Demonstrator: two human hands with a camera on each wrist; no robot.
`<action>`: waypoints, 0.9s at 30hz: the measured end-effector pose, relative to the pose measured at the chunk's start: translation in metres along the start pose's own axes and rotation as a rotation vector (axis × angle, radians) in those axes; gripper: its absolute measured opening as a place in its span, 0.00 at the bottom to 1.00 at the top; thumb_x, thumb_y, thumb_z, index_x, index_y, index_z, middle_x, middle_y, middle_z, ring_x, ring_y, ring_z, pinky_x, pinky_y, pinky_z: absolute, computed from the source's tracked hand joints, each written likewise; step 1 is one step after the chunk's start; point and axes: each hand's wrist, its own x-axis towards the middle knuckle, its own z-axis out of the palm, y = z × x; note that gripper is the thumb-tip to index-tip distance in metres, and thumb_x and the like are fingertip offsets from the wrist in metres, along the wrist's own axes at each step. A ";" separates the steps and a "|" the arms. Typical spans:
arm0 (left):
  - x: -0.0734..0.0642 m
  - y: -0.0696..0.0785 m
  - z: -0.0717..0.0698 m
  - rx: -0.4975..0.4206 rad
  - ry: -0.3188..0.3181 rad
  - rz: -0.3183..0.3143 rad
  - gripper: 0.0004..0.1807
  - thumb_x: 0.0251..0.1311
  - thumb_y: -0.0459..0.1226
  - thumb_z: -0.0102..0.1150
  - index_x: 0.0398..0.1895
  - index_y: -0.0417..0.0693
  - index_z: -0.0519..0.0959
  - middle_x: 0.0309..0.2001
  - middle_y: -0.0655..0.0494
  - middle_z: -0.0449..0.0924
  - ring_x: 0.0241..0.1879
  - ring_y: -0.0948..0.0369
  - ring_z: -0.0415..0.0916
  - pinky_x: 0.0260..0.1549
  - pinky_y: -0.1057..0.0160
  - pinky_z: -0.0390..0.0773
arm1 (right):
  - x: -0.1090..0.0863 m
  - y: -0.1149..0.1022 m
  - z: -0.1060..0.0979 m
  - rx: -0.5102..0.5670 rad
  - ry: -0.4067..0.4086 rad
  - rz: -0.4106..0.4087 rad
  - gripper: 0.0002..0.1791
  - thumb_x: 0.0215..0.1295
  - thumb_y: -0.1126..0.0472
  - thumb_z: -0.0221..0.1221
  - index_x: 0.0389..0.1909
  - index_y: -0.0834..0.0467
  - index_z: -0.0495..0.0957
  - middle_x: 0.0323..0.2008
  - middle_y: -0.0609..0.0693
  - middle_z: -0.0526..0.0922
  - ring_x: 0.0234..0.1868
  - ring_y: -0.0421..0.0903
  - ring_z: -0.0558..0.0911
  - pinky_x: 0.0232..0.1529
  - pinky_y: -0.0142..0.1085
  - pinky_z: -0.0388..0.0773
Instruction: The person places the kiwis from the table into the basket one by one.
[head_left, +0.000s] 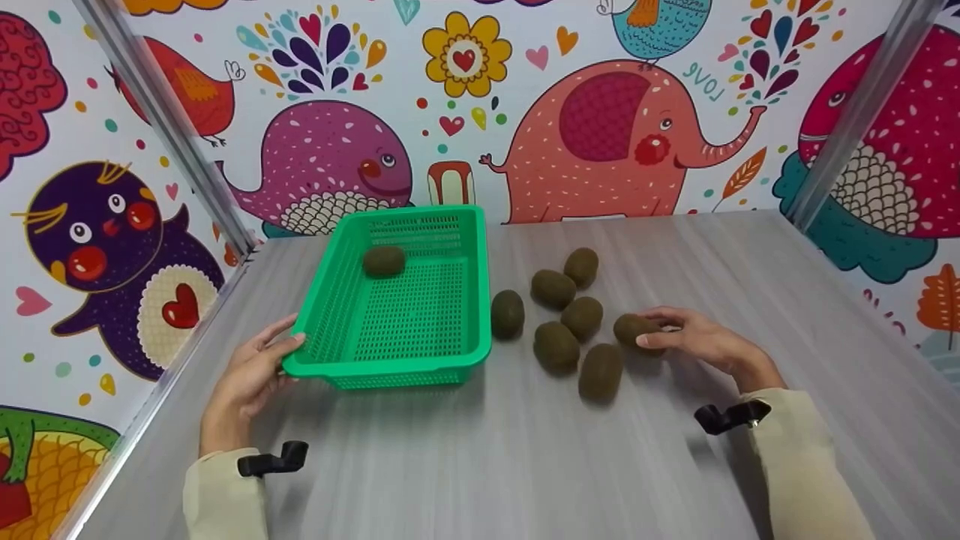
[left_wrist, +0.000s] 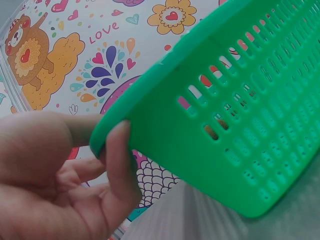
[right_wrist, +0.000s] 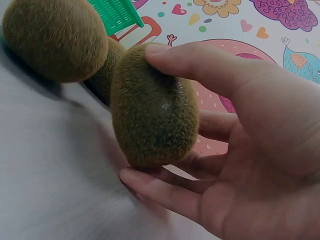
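A green plastic basket [head_left: 412, 365] with slotted walls stands on the left half of the table, with one kiwi [head_left: 384, 261] inside near its back left. At its front left corner, my left hand [head_left: 251, 367] pinches the rim between thumb and fingers, as the left wrist view shows with the hand [left_wrist: 75, 175] on the green edge. On the right, my right hand [head_left: 701, 341] holds a brown fuzzy kiwi [right_wrist: 155, 110] between thumb and fingers, at the right end of the loose group. Whether that kiwi is lifted off the table I cannot tell.
Several kiwis lie between basket and right hand, among them one [head_left: 508, 315] close by the basket's right wall and one [head_left: 600, 373] nearest the front. A printed cartoon panel [head_left: 465, 135] backs the grey table [head_left: 480, 465], with metal posts [head_left: 862, 112] at the corners.
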 end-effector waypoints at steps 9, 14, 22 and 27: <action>-0.001 0.000 -0.002 0.017 -0.001 0.010 0.37 0.74 0.44 0.54 0.80 0.48 0.52 0.34 0.67 0.84 0.27 0.70 0.81 0.29 0.71 0.81 | 0.000 -0.006 -0.001 0.068 0.051 -0.025 0.41 0.66 0.42 0.63 0.71 0.61 0.63 0.64 0.61 0.71 0.60 0.53 0.71 0.62 0.46 0.72; -0.001 -0.001 -0.003 0.021 0.004 0.003 0.37 0.73 0.45 0.55 0.80 0.49 0.52 0.34 0.67 0.84 0.28 0.69 0.80 0.29 0.71 0.81 | 0.002 -0.012 -0.002 0.192 0.064 0.014 0.42 0.69 0.42 0.61 0.71 0.63 0.59 0.59 0.57 0.72 0.52 0.47 0.76 0.58 0.38 0.75; -0.001 0.000 -0.003 0.015 -0.006 0.000 0.39 0.72 0.45 0.56 0.80 0.48 0.52 0.35 0.67 0.84 0.30 0.69 0.82 0.33 0.69 0.83 | 0.003 -0.019 -0.004 0.591 0.072 0.081 0.47 0.70 0.40 0.58 0.77 0.60 0.48 0.68 0.54 0.61 0.63 0.47 0.69 0.66 0.40 0.75; 0.000 0.001 -0.002 0.021 -0.005 -0.006 0.39 0.72 0.46 0.56 0.80 0.49 0.52 0.35 0.66 0.84 0.29 0.69 0.82 0.33 0.69 0.83 | -0.001 -0.024 -0.005 0.796 0.028 0.064 0.32 0.72 0.45 0.58 0.69 0.55 0.61 0.57 0.48 0.71 0.55 0.44 0.79 0.67 0.41 0.75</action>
